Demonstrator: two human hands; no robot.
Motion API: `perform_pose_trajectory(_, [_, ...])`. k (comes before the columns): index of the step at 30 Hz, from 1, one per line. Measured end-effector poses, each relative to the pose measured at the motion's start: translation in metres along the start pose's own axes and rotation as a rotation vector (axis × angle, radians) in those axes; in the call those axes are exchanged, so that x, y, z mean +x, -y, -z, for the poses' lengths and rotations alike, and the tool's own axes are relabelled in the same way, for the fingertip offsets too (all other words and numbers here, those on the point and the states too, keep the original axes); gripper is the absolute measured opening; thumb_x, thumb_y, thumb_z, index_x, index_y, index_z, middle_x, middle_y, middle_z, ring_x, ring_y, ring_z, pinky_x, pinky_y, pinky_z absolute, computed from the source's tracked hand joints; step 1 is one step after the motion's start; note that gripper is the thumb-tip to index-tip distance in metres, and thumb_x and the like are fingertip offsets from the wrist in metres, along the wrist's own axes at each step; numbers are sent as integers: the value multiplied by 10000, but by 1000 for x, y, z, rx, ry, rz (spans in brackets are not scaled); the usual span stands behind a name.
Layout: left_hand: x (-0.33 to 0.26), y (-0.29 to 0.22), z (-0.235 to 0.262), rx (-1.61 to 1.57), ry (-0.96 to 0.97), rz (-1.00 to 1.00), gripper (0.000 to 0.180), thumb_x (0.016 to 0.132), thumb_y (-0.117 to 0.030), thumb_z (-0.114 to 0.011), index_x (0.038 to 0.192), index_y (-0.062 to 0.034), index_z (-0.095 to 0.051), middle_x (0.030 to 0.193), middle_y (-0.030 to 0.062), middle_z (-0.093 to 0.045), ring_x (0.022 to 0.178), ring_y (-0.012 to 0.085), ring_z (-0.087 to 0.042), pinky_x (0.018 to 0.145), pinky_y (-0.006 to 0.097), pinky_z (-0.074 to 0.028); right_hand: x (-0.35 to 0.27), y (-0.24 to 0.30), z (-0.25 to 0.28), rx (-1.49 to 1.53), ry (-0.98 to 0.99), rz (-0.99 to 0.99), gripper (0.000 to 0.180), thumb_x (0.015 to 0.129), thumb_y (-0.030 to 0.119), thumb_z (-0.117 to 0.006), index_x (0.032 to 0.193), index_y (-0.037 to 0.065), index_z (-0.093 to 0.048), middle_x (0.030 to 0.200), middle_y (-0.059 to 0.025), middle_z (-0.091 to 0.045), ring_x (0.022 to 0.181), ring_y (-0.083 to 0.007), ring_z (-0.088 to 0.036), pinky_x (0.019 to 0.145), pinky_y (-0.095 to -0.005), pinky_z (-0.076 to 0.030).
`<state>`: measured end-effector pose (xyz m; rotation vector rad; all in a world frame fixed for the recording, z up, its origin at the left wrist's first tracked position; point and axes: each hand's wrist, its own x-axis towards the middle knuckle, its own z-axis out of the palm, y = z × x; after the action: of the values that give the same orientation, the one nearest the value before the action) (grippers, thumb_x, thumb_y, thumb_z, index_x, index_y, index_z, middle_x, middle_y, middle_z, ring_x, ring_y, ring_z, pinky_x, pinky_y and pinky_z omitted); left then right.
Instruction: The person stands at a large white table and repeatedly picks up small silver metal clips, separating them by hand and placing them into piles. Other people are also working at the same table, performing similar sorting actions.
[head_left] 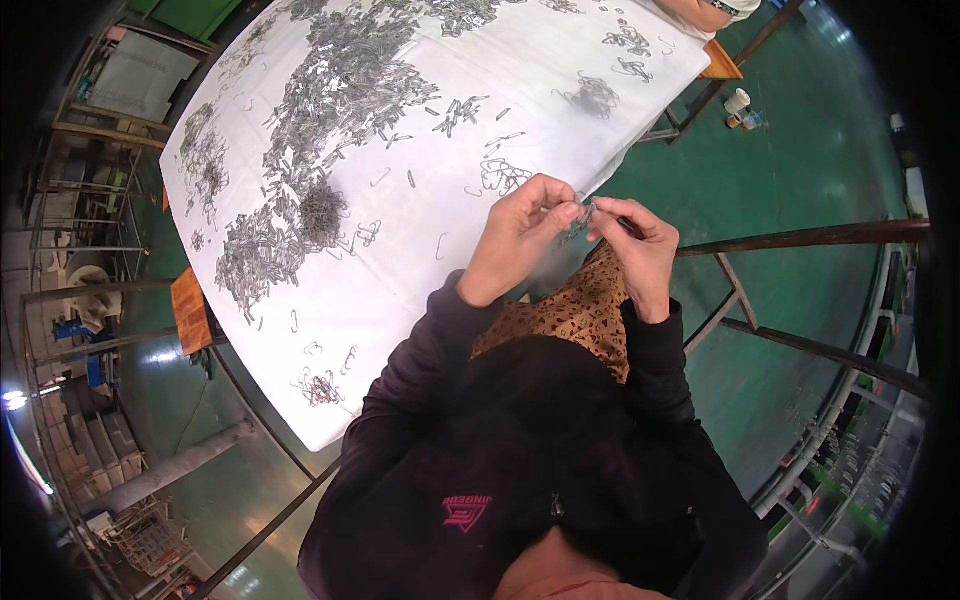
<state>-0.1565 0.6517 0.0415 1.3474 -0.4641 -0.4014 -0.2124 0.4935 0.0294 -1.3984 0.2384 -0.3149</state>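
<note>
Close to the table's near right edge, both my hands are together with their fingertips pinched. My left hand (525, 235) and my right hand (640, 250) grip a small bunch of bent metal wire hooks (586, 210) between them; fingers partly cover it. Just beyond my left hand, a loose group of wire hooks (503, 177) lies on the white-covered table (400, 270). Farther left spreads a large heap of small flat metal clips (340, 90), with a dense dark tangle of wire (322, 213) at its near end.
Another tangle of wire hooks (320, 388) lies at the table's near left corner. At the far right edge is another person's arm (697, 12). Metal rails (800, 238) run beside me on the right. A white cup (737, 101) stands beyond the table.
</note>
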Motion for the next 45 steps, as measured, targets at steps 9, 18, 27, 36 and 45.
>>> perform_pose_trajectory(9, [-5, 23, -5, 27, -95, 93, 146, 967, -136, -552, 1032, -6, -542, 947, 8, -582, 856, 63, -551, 752, 218, -443, -8, -13, -10, -103, 7, 18, 123, 816, -52, -657, 933, -39, -692, 814, -52, -664, 694, -103, -632, 636, -211, -489])
perform_pose_trajectory(18, [-14, 28, -20, 68, -276, -79, 109, 976, -81, -499, 1032, 13, -502, 974, 81, -619, 906, 102, -548, 839, 259, -457, -9, -10, -18, -387, -1, 417, 197, 771, -75, -666, 957, -16, -693, 807, -84, -652, 675, -133, -603, 609, -224, -460])
perform_pose_trajectory(27, [-27, 20, -15, 194, -329, -76, 100, 955, -81, -548, 993, 11, -557, 892, 82, -669, 842, 115, -613, 783, 264, -482, 147, -62, -59, -727, 309, 538, 170, 804, -14, -621, 945, 23, -707, 806, -154, -619, 702, -269, -599, 633, -329, -469])
perform_pose_trajectory(36, [-44, 22, -9, 194, -373, -112, 69, 944, -58, -554, 973, 4, -565, 886, 81, -673, 850, 135, -632, 803, 269, -485, 161, -125, -64, -1157, 494, 638, 123, 715, -75, -519, 796, -67, -612, 910, -237, -598, 930, -390, -565, 807, -437, -497])
perform_pose_trajectory(45, [-40, 29, -14, 226, -283, -54, 71, 931, -57, -563, 969, 3, -572, 906, 87, -675, 874, 142, -634, 820, 277, -485, 152, -119, -33, -984, 532, 428, 155, 699, -85, -515, 796, -21, -617, 866, -222, -601, 907, -393, -561, 828, -427, -472])
